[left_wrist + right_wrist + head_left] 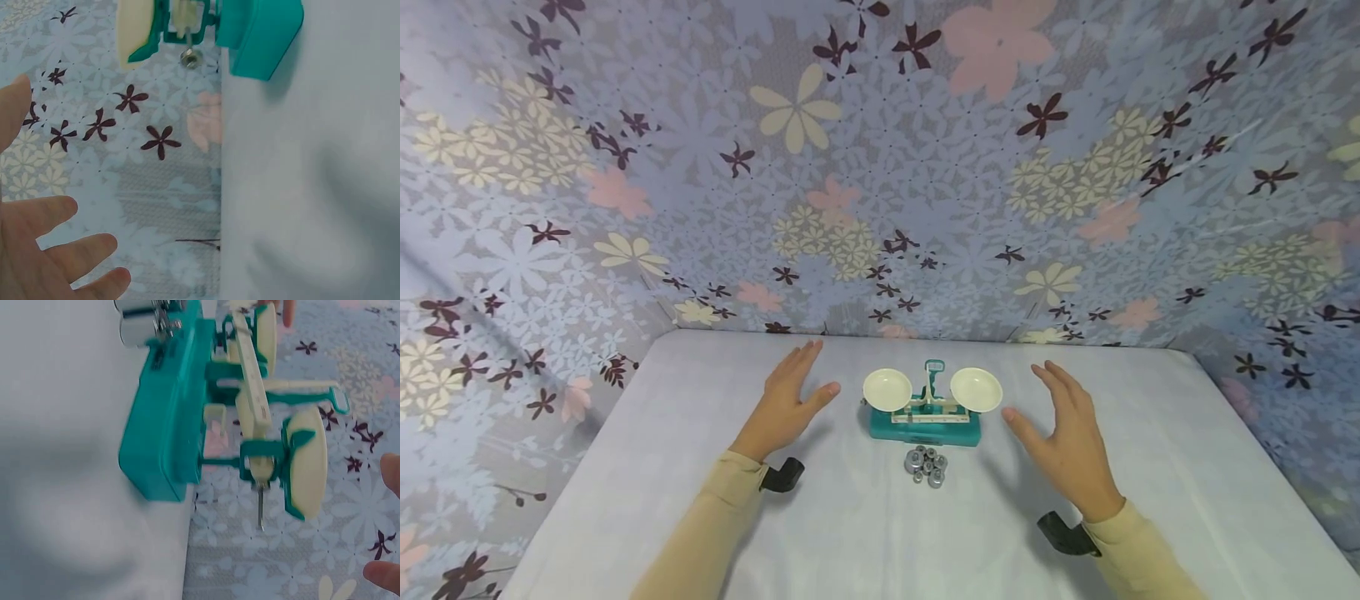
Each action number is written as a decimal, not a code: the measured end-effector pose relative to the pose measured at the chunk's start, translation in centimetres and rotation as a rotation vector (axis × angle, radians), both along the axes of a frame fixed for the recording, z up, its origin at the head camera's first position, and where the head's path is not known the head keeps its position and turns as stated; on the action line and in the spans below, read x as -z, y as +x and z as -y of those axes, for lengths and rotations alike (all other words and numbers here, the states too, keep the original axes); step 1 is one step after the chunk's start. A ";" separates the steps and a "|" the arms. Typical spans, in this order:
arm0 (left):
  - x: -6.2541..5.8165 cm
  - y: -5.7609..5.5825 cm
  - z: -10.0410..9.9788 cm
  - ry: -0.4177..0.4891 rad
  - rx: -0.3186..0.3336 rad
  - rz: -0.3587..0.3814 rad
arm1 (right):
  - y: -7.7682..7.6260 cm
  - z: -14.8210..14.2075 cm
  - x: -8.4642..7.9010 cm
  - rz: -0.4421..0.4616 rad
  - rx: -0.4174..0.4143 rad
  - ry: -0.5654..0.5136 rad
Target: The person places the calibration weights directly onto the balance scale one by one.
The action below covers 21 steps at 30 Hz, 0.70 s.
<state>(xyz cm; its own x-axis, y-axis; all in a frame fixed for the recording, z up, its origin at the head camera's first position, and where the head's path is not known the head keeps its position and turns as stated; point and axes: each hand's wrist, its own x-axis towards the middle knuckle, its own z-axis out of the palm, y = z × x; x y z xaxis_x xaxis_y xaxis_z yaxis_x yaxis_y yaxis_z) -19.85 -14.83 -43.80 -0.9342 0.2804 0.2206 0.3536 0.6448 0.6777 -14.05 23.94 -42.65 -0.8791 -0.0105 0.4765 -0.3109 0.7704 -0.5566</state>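
Observation:
A green balance scale [925,429] with two cream pans stands on the white table, its left pan [887,390] and right pan [976,390] raised on a beam. Just in front of it sits a cluster of several metal weights [927,465]. My left hand [784,408] is held to the scale's left, fingers extended and thumb toward the scale, holding nothing. On the other side my right hand [1067,442] hovers with fingers spread, its thumb near the right pan, also holding nothing. In the right wrist view the green base [169,425] shows from its end, with weights [140,328] beside it.
The white cloth-covered table [842,533] ends at a flower-patterned backdrop [925,167], which also rises on the left and right. A black wrist mount [784,475] is on the left wrist and another mount [1066,535] on the right, both below beige sleeves.

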 end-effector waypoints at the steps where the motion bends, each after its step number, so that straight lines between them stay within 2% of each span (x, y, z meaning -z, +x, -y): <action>1: 0.2 0.0 -0.1 0.009 -0.004 0.013 | 0.1 0.2 0.1 -0.003 0.000 -0.005; 7: 1.0 0.1 -1.0 0.046 -0.003 0.074 | 0.7 1.3 0.9 -0.054 -0.001 -0.034; 21: 2.8 0.4 -2.7 0.089 0.021 0.144 | 2.2 3.8 2.5 -0.180 -0.052 -0.047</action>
